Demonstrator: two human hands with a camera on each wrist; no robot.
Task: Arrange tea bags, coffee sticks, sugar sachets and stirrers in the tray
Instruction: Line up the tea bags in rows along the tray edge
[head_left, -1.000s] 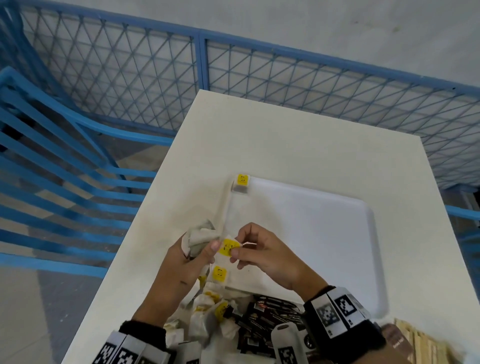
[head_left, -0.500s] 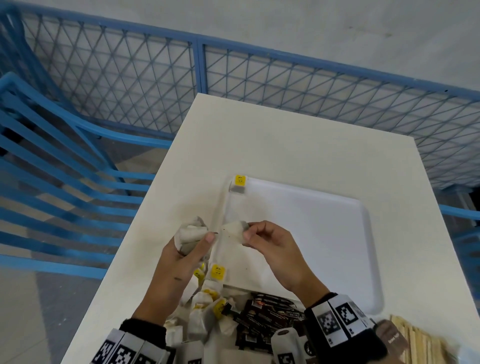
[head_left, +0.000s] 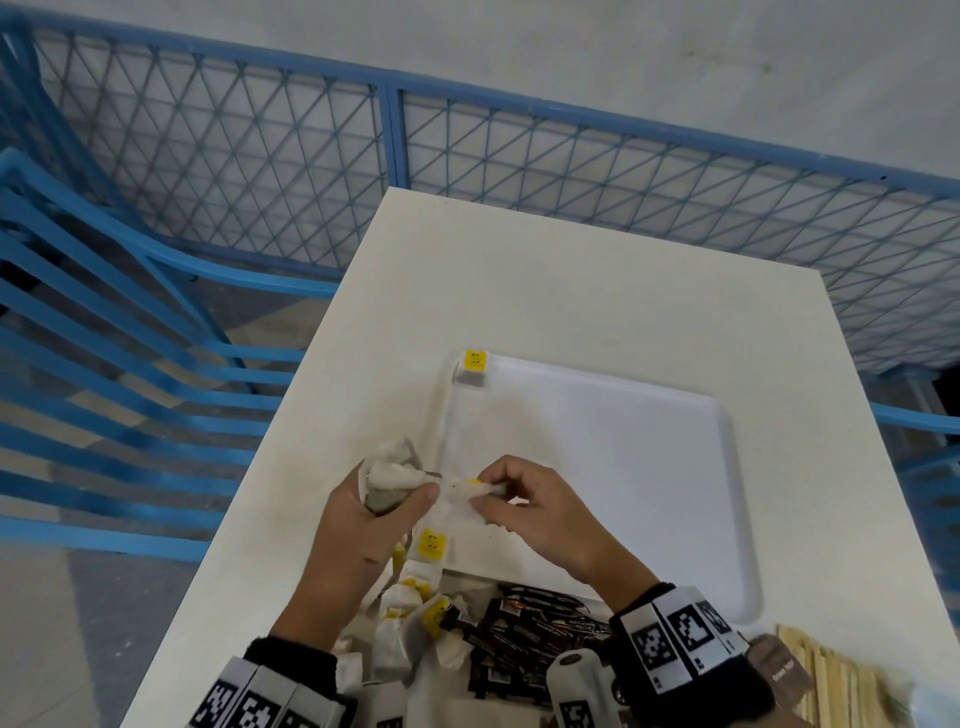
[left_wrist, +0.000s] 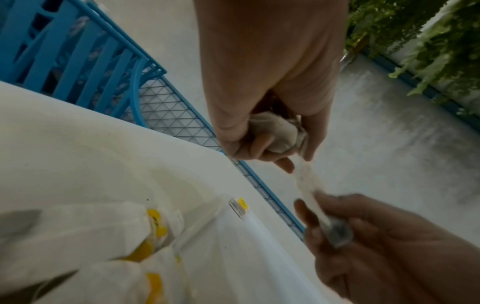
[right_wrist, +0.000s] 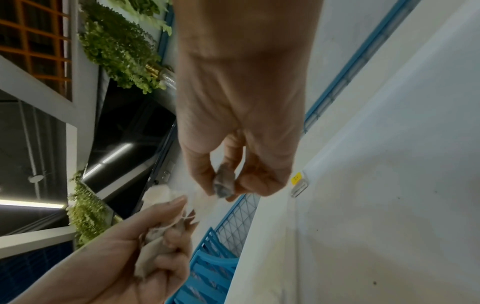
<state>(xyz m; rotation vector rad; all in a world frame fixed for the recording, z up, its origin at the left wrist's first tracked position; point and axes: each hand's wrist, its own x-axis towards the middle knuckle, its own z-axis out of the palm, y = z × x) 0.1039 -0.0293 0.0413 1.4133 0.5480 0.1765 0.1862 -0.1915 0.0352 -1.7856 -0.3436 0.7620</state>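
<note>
Head view. Left hand (head_left: 363, 525) closes round a bunch of tea bags (head_left: 390, 475), fingers curled, thumb across the front. Right hand (head_left: 530, 506) pinches one single tea bag (head_left: 470, 491) by thumb and fingertips, just right of the left grip and nearly touching it. The bag's long axis runs left to right, spanning the two hands; the right hand has the nearer, freer hold. Both grips hang over the near left corner of the tray (head_left: 727, 519). One placed tea bag (head_left: 471, 370) lies in the tray's far left corner, ahead of the grips. Loose tea bags (head_left: 410, 608) lie below the left wrist, coffee sticks (head_left: 524, 629) below the right, stirrers (head_left: 831, 675) far right.

Left wrist view. Left hand (left_wrist: 270, 102) grips the bunch (left_wrist: 275, 133); the single bag (left_wrist: 309, 189) stretches down and away from it to the right hand (left_wrist: 376, 246), edge-on, narrow.

Right wrist view. Right hand (right_wrist: 239, 148) holds the bag's dark end (right_wrist: 224, 183) between thumb and fingers; left hand (right_wrist: 130, 246) below-left holds the bunch (right_wrist: 161, 232), strings showing.

Judgement: the bag is likely being pulled free of the bunch; the lay-down spot is forward of the right grip, next to the placed bag. Tangled strings may drag others out.
</note>
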